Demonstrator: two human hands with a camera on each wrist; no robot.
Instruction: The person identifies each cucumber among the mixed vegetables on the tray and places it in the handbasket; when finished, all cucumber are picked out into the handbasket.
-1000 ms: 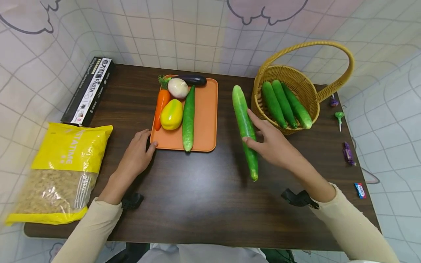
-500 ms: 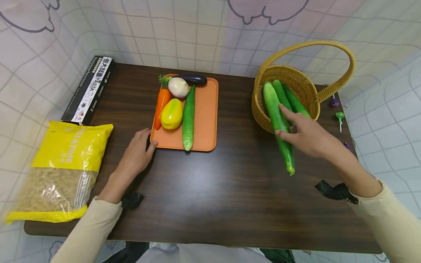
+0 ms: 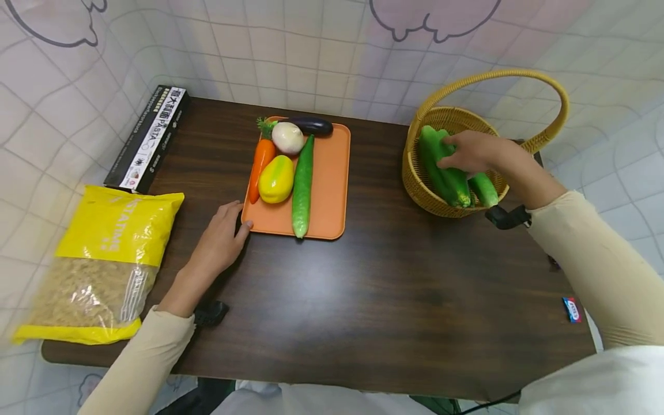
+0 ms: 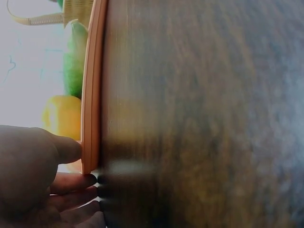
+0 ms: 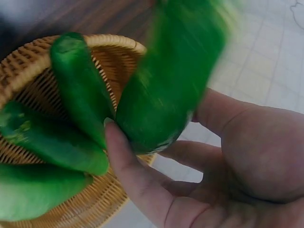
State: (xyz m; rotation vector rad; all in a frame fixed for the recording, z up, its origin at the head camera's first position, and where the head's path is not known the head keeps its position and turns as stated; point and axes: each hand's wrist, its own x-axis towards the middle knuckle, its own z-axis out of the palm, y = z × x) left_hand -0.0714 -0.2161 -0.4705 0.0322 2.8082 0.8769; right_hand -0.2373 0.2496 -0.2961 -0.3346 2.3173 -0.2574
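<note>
My right hand is over the wicker basket, gripping a cucumber between thumb and fingers. In the right wrist view that cucumber is blurred, and three other cucumbers lie in the basket below it. At the left, my left hand rests against the near left corner of an orange tray, thumb on the rim. On the tray lie a cucumber, a yellow fruit with a green stripe, a carrot, a white round vegetable and an eggplant.
A black pasta box stands along the back left. In front of it lies a yellow bag of pasta, partly over the table's left edge. A small wrapped candy sits near the right edge. The basket's tall handle arches above it.
My right hand has carried the cucumber rightward from the table's middle and back over the basket. My left hand stays at the tray. The view has shifted slightly.
</note>
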